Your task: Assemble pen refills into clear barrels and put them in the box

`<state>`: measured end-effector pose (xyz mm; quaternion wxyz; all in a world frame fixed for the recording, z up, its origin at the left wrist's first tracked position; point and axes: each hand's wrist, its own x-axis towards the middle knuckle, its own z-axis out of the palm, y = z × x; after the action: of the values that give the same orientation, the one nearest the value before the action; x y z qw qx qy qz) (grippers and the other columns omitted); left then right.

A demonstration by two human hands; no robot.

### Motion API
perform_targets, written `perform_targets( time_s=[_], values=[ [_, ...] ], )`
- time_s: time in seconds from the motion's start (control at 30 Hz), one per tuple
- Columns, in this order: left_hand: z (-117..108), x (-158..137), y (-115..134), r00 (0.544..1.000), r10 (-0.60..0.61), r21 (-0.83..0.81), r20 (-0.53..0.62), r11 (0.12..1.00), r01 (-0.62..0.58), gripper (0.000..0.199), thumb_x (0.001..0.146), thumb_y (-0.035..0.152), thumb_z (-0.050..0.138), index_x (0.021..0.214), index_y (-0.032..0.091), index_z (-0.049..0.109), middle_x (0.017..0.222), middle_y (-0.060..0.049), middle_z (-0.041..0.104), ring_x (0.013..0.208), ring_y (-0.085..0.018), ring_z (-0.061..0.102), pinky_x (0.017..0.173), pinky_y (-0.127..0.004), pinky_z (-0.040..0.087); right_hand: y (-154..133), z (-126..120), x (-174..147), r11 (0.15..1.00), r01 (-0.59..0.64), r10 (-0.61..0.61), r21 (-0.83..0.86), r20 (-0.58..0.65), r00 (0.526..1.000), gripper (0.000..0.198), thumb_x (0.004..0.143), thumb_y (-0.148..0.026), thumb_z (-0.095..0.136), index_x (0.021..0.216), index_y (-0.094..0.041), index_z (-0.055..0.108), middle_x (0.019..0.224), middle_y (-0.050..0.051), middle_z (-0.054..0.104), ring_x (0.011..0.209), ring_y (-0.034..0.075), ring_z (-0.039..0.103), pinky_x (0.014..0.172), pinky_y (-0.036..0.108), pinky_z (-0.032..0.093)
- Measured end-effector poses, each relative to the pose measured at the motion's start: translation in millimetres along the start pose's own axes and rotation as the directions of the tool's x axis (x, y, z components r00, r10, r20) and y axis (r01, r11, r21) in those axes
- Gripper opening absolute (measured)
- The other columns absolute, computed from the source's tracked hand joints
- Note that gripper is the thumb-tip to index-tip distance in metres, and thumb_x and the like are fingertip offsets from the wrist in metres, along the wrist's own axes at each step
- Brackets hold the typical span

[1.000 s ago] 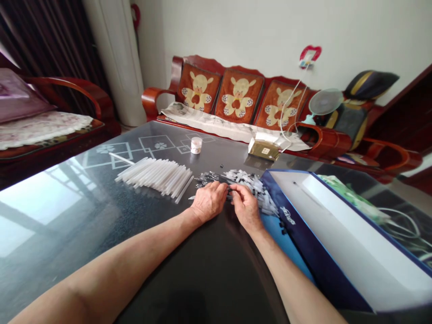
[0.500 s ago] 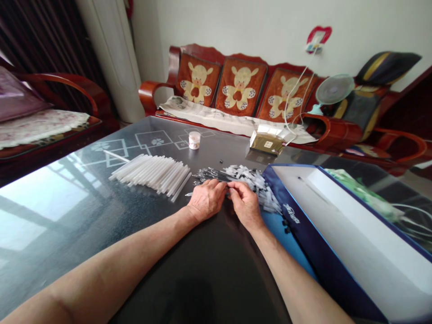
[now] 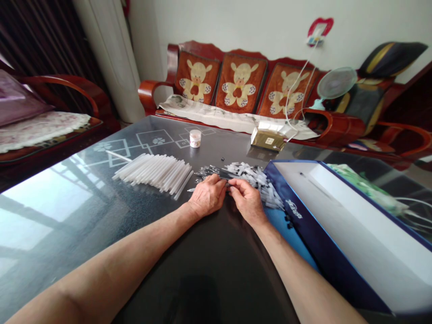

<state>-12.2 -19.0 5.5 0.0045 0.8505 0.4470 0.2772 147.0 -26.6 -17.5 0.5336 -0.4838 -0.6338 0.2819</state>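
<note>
My left hand (image 3: 209, 196) is closed, its fingers curled round what looks like a slim pen, mostly hidden. A pale pointed tip (image 3: 191, 190) shows at that hand's left side. Fingertips of my right hand (image 3: 248, 198) pinch a small dark piece (image 3: 228, 184) right beside the left fingers. Just beyond the hands lies a pile of dark pen refills (image 3: 216, 171) with metallic tips. To its right is a heap of small whitish translucent plastic parts (image 3: 270, 189). Many white pen barrels (image 3: 155, 173) lie side by side to the left.
A long blue box (image 3: 351, 243) with a white inside stands at the right. Small black pieces (image 3: 288, 220) lie near a blue sheet (image 3: 286, 238). A small round tub (image 3: 195, 138) and a tissue box (image 3: 267, 138) stand farther back on the dark table (image 3: 175, 279).
Both hands stay together in almost the same place, with only slight finger movement. The view has shifted a little.
</note>
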Motion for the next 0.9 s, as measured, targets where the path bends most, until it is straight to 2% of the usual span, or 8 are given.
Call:
perform_targets(
  time_s=[0.23, 0.5, 0.6, 0.77, 0.9],
  values=[
    [1.1, 1.7, -2.2, 0.998, 0.062, 0.116, 0.012, 0.991, -0.063, 0.031, 0.098, 0.027, 0.035, 0.104, 0.019, 0.065, 0.093, -0.008, 0.061, 0.086, -0.020, 0.054, 0.081, -0.033, 0.045, -11.0, -0.8, 2.8, 0.986, -0.100, 0.099, 0.133, 0.015, 0.995, 0.022, 0.078, -0.035, 0.061, 0.093, -0.019, 0.064, 0.084, 0.002, 0.071, 0.073, 0.015, 0.067, 0.075, 0.032, 0.057],
    [2.5, 3.3, -2.8, 0.996, 0.083, 0.154, -0.020, 0.985, -0.079, 0.036, 0.099, 0.029, 0.030, 0.102, 0.020, 0.065, 0.085, -0.008, 0.060, 0.081, -0.022, 0.049, 0.077, -0.035, 0.040, -10.1, -2.1, 2.6, 0.972, -0.165, 0.168, 0.165, 0.000, 0.986, 0.032, 0.077, -0.047, 0.064, 0.093, -0.019, 0.066, 0.079, 0.003, 0.071, 0.067, 0.017, 0.067, 0.068, 0.034, 0.059],
    [0.6, 3.5, -2.5, 0.995, 0.098, 0.153, -0.018, 0.984, -0.094, 0.036, 0.099, 0.028, 0.030, 0.101, 0.020, 0.064, 0.084, -0.007, 0.058, 0.081, -0.021, 0.049, 0.078, -0.034, 0.039, -12.3, -2.7, 2.1, 0.981, -0.148, 0.149, 0.122, -0.002, 0.989, 0.032, 0.080, -0.051, 0.061, 0.088, -0.020, 0.066, 0.075, 0.002, 0.070, 0.064, 0.016, 0.066, 0.063, 0.032, 0.058],
    [-1.3, 3.4, -1.6, 0.991, 0.132, 0.150, -0.009, 0.980, -0.129, 0.033, 0.098, 0.027, 0.032, 0.098, 0.020, 0.064, 0.083, -0.006, 0.057, 0.082, -0.021, 0.049, 0.082, -0.035, 0.038, -21.9, -1.0, 0.9, 0.987, -0.162, 0.162, -0.017, -0.042, 0.986, 0.038, 0.082, -0.058, 0.055, 0.075, -0.021, 0.062, 0.063, 0.001, 0.063, 0.055, 0.015, 0.060, 0.046, 0.025, 0.051],
    [-0.1, 2.7, -1.2, 0.990, 0.140, 0.143, -0.025, 0.981, -0.135, 0.033, 0.098, 0.027, 0.033, 0.096, 0.019, 0.064, 0.083, -0.006, 0.057, 0.082, -0.021, 0.049, 0.081, -0.035, 0.038, -25.9, 0.5, -0.3, 0.979, -0.195, 0.190, -0.060, -0.087, 0.978, 0.043, 0.085, -0.059, 0.048, 0.069, -0.020, 0.059, 0.060, 0.003, 0.062, 0.049, 0.015, 0.057, 0.043, 0.026, 0.048]
  ],
)
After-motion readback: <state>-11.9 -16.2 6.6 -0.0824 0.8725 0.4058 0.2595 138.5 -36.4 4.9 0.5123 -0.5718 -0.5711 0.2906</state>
